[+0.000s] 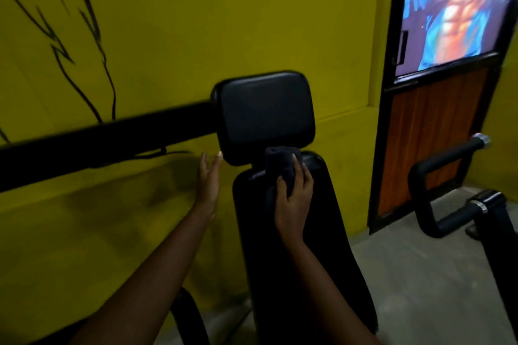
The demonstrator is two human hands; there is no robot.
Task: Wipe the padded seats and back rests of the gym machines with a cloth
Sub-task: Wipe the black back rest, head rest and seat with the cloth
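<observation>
A black padded back rest (297,246) runs up the middle of the view, with a square black head pad (265,115) above it. My right hand (294,199) grips a dark cloth (280,165) bunched against the top of the back rest, just under the head pad. My left hand (208,179) is held flat with straight fingers beside the head pad's lower left corner, fingertips close to its edge; contact is unclear.
A black machine bar (98,143) crosses at the left in front of a yellow wall (196,22). A door (437,131) with a wooden lower panel and a poster stands at the right. Black handles with chrome ends (448,182) stick out at the far right over a grey floor (420,288).
</observation>
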